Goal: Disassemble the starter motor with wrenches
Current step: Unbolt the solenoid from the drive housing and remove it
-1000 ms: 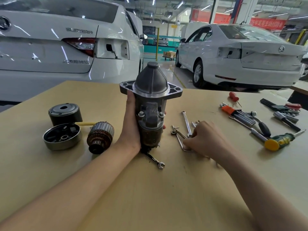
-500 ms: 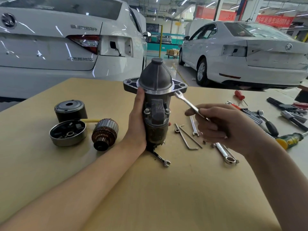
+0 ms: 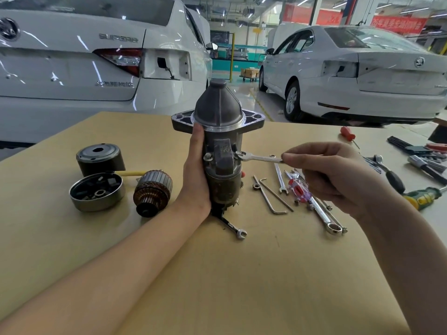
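Clutter is crowding the worktop (image 3: 217, 274) on both sides of the starter motor (image 3: 221, 151), which I am seeing standing upright near the middle, cone end up, with its flange above my left hand (image 3: 196, 175). That hand's grip is wrapping the motor's left side, thumb up along the housing, fingertips just showing past the far side. My right hand (image 3: 338, 172) is pinching the handle end of a small wrench (image 3: 260, 157), its grip clenched on the tool; the wrench is lying roughly level, and its open head is sitting at the right-hand nut (image 3: 238, 154) on the motor's body. A matching nut is showing on the left side, close to my thumb.

To the left, a dark cylindrical housing (image 3: 100, 158) is standing behind a shallow round end cap (image 3: 96, 192), and a copper-wound armature (image 3: 152, 192) is lying just beside that cap. Under the motor's base another wrench (image 3: 233, 228) is sticking out toward me. Right of the motor, below my right hand, two bent hex keys (image 3: 271, 194), a slim spanner (image 3: 280, 177), a clear-handled red screwdriver (image 3: 300, 189) and a long ring spanner (image 3: 326, 218) are lying close together, partly overlapping. Further right I am seeing a green and yellow screwdriver (image 3: 423, 197) and more tools at the edge. Two white cars (image 3: 362, 81) are standing beyond the worktop.
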Demonstrator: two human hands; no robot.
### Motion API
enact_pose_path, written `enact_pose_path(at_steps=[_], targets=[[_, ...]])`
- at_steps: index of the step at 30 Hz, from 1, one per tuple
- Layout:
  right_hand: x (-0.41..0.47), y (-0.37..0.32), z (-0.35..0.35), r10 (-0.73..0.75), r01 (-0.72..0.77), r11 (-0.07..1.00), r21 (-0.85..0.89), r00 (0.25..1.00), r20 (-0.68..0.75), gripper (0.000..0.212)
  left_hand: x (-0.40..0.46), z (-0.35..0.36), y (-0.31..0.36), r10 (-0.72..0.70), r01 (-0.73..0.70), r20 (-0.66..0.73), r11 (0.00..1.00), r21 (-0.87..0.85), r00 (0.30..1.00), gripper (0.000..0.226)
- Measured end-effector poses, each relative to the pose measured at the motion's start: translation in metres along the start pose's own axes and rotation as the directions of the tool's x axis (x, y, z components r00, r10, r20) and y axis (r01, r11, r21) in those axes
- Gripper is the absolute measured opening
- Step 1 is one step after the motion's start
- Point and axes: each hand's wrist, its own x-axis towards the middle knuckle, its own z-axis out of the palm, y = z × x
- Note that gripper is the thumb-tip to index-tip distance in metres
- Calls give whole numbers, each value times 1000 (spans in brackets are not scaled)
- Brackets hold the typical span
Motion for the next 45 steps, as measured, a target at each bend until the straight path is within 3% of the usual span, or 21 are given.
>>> enact_pose_path(at_steps=[5,9,15,19,23,27,31,37,45], targets=[[0,3,3,63,-66,978,196,998,19,10,1,0,-2,34,-34,-1,999,7,999,60],[-1,2,1,100,-113,958,263,993,61,21,1,-1,-3,48,-48,-7,999,4,999,59],[0,3,5,25,-21,941,339,1000,-8,40,0,2,-1,47,-48,-42,999,-20,998,74],[-1,2,12,-98,58,900,431,993,71,19,-1,6,-1,83,-83,-100,997,4,992,87],[1,3,21,-235,265,775,575,964,-128,23,-5,11,2,87,-83,-152,996,32,985,85],[10,11,29,-54,244,751,614,949,-312,32,-9,16,6,66,-69,-246,998,-6,967,107],[10,18,35,59,188,697,692,947,-317,32,-11,17,7,49,-74,-303,995,-73,952,113],[4,28,52,-6,255,669,699,941,-337,47,-11,17,9,38,-90,-325,985,-146,945,111],[3,34,56,-92,269,706,655,952,-292,30,-7,14,7,38,-89,-318,985,-148,947,108]])
